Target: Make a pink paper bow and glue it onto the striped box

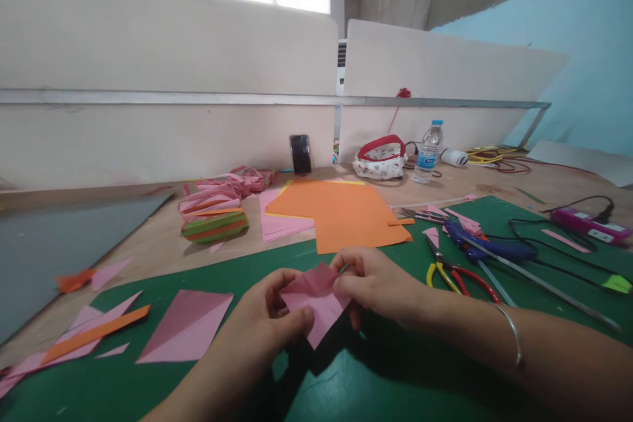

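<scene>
A creased square of pink paper (322, 313) is held above the green mat (366, 379), one corner pointing toward me. My left hand (279, 313) pinches its left side, thumb on top and fingers underneath. At the upper right edge, my right hand (368, 283) grips the same paper between thumb and fingers; some fingertips are hidden behind it. On the mat to the left lies a second pink paper square (185, 328). Beyond my hands are sheets of orange paper (346, 214), with pink sheets (281, 227) partly beneath them.
Pliers (457, 270) with red and yellow handles and a blue glue gun (487, 244) lie at right, with cables. Paper strips (93, 336) are at left. Farther back stand a phone (300, 154), a pouch (380, 158) and a water bottle (428, 155).
</scene>
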Tool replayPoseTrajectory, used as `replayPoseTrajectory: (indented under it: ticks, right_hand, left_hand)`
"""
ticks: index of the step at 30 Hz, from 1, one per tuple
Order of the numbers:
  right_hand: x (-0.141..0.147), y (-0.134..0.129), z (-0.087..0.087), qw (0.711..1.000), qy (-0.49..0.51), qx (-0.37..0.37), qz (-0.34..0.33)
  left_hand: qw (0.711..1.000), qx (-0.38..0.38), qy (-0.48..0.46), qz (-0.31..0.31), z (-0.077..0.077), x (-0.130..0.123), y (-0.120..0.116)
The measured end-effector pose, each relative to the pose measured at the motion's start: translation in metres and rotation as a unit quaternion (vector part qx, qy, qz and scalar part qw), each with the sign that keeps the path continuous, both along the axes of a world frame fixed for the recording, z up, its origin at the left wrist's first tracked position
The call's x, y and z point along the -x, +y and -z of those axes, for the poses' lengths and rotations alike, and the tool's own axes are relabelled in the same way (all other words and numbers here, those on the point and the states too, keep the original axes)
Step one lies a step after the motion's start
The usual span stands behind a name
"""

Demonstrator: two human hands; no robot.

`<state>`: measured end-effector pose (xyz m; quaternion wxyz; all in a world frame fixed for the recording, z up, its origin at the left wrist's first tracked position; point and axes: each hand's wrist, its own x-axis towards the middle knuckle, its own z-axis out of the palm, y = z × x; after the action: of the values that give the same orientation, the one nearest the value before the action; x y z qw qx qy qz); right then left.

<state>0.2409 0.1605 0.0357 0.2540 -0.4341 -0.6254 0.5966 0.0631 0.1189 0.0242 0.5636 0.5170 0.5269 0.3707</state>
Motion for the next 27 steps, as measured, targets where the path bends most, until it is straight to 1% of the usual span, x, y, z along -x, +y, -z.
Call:
replayPoseTrajectory:
  ticks: [3,6,10,13,15,18,20,21,23,27]
  right_hand:
    - [0.000,0.001,0.001,1.000,0.005,0.006,-0.010]
    - [0.001,0.001,0.001,0.999,0.041,0.021,-0.025]
    - [0.001,0.002,0.002,0.992,0.112,0.061,-0.020]
    - [0.000,0.005,0.004,0.985,0.134,0.110,-0.005]
    - [-0.001,0.008,0.006,0.981,0.144,0.132,0.004]
    - [-0.001,0.009,0.007,0.978,0.150,0.142,0.012]
    - [-0.002,0.009,0.006,0.981,0.143,0.134,0.009]
    - [-0.002,0.008,0.006,0.982,0.140,0.126,0.004]
    - [-0.001,0.006,0.004,0.984,0.140,0.107,-0.012]
    - [0.000,0.002,0.000,0.988,0.121,0.082,-0.049]
  left_hand:
    - [0.999,0.022,-0.028,-0.017,0.004,0.000,0.000]
    - [0.997,0.044,-0.055,-0.026,0.005,0.000,0.002]
    - [0.995,0.055,-0.061,-0.050,0.000,-0.003,0.000]
    - [0.992,0.084,-0.061,-0.069,-0.003,-0.006,-0.005]
    - [0.991,0.087,-0.074,-0.076,-0.006,-0.006,-0.007]
    - [0.990,0.084,-0.102,-0.045,-0.011,-0.004,-0.005]
    - [0.986,0.106,-0.130,-0.007,-0.013,-0.001,-0.002]
    - [0.983,0.116,-0.140,0.002,-0.013,0.000,-0.001]
    - [0.986,0.110,-0.127,0.004,-0.009,0.001,0.001]
    - [0.996,0.058,-0.074,0.001,0.004,0.001,0.001]
